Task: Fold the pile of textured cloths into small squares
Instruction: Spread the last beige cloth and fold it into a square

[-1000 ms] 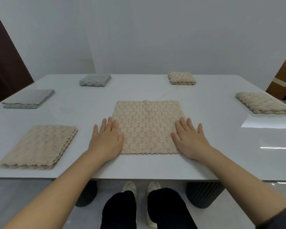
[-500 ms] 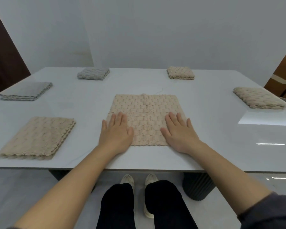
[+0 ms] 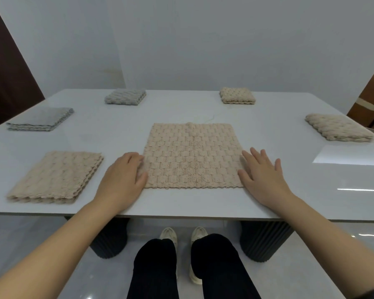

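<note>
A beige textured cloth lies flat on the white table, near the front edge and straight before me. My left hand is at the cloth's left edge, its fingers curled and its thumb against the fabric, pinching that edge. On the right side, my right hand lies flat with straight, spread fingers, the fingertips touching the cloth's right edge.
A beige pile sits at the front left and a grey pile behind it. Small folded squares, grey and beige, lie at the back. Another beige stack is at the right, near a brown chair.
Both hands slid outward from the top of the cloth to its side edges. My left fingers went from flat to curled at the left edge.
</note>
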Available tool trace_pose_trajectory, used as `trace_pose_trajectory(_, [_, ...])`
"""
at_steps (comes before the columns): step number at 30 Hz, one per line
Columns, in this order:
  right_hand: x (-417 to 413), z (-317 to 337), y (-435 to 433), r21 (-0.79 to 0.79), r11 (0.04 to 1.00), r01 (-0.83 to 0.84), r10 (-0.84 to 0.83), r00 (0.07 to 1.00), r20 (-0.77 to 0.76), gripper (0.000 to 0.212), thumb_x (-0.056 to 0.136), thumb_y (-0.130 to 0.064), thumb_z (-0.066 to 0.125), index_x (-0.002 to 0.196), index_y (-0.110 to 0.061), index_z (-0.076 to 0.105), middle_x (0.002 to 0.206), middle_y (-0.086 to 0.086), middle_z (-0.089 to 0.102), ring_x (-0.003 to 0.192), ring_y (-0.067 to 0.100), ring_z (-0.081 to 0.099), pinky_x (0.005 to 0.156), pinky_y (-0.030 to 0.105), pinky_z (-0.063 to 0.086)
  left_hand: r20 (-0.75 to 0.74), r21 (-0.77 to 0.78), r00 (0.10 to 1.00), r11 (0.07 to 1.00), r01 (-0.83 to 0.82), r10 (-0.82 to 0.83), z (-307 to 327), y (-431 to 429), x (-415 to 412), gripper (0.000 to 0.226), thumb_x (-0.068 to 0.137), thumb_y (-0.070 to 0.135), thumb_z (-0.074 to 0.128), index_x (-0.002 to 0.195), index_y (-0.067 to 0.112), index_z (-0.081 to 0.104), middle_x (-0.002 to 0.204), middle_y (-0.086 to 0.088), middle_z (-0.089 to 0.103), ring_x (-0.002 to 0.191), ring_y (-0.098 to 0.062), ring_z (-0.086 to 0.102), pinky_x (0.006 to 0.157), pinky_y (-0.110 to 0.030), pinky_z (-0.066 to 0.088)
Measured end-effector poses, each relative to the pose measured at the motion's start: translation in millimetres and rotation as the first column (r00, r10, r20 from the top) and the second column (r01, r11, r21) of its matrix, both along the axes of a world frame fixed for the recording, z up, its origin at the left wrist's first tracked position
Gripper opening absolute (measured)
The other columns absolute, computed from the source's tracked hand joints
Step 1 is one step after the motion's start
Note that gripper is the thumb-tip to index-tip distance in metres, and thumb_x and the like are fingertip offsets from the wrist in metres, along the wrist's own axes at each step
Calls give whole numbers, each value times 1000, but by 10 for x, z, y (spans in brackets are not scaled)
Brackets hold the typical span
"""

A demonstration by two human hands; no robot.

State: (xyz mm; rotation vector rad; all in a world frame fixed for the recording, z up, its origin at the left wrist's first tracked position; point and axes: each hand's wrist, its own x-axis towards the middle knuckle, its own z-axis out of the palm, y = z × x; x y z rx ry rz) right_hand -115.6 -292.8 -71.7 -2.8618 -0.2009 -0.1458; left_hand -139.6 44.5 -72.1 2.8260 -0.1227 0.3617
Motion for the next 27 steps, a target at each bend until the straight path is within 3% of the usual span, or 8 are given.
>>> trace_pose_trajectory(3, [-114, 68, 13, 121, 978, -169, 142, 969, 200, 41, 95, -34, 52, 134, -21, 52, 133, -5, 49, 127, 16, 44, 113, 40, 26, 62, 9, 961, 963, 270, -270, 81, 12, -70, 41, 86, 54, 53, 115, 26, 61, 110, 16, 55, 101, -4, 50, 86, -25, 43])
trace_pose_trajectory(6, [-158, 100, 140, 108, 952, -286, 263, 947, 184, 41, 89, -44, 59, 124, -23, 59, 120, -10, 55, 113, 10, 51, 101, 36, 38, 2, 42, 928, 928, 371, -372, 93, -50, -45, 35, 83, 57, 49, 98, 29, 64, 97, 19, 54, 90, -2, 49, 76, -21, 42])
trace_pose_trajectory(10, [-141, 69, 346, 85, 943, -322, 307, 940, 148, 54, 79, -57, 54, 124, -27, 58, 117, -14, 56, 108, 6, 51, 95, 33, 43, 63, 91, 940, 940, 330, -336, 115, -175, 33, 14, 94, 36, 49, 92, 25, 58, 89, 17, 54, 80, -4, 49, 68, -21, 41])
trace_pose_trajectory(14, [-82, 65, 458, 113, 951, -287, 263, 945, 193, 40, 85, -32, 63, 123, -24, 55, 115, -11, 56, 105, 9, 52, 88, 29, 45, 46, 37, 965, 966, 257, -258, 165, -213, 64, 9, 98, 30, 47, 94, 24, 53, 84, 14, 55, 73, -3, 50, 61, -19, 39])
trace_pose_trajectory(17, [-9, 67, 414, 56, 968, -245, 229, 952, 204, 40, 82, -10, 59, 120, -21, 55, 115, -8, 56, 104, 15, 54, 77, 30, 46, 25, 6, 965, 965, 261, -261, 166, -162, 82, 3, 96, 25, 52, 98, 26, 53, 89, 15, 58, 77, -3, 54, 66, -24, 46])
trace_pose_trajectory(22, [71, 77, 92, 155, 957, -245, 214, 958, 191, 20, 87, -7, 60, 103, -20, 63, 101, -11, 59, 95, 12, 56, 78, 27, 46, -47, 14, 956, 957, 290, -289, 144, 49, 99, 21, 86, 16, 61, 98, 34, 58, 101, 20, 53, 94, -2, 50, 78, -25, 45])
trace_pose_trajectory(24, [62, 102, -35, 247, 928, -279, 245, 957, 158, 20, 87, -7, 63, 98, -24, 66, 96, -16, 61, 92, 5, 58, 78, 17, 43, -30, -93, 972, 969, 230, -234, 126, 124, 86, 18, 86, 17, 65, 90, 33, 61, 102, 20, 59, 95, -4, 55, 80, -25, 47])
trace_pose_trajectory(27, [23, 160, -140, 418, 872, -255, 235, 967, 98, 15, 88, -13, 68, 89, -28, 69, 86, -17, 68, 86, -1, 61, 73, 9, 42, 5, -367, 995, 925, 96, -101, 158, 125, 25, 10, 86, 21, 69, 82, 29, 65, 82, 14, 68, 80, -3, 61, 69, -15, 44])
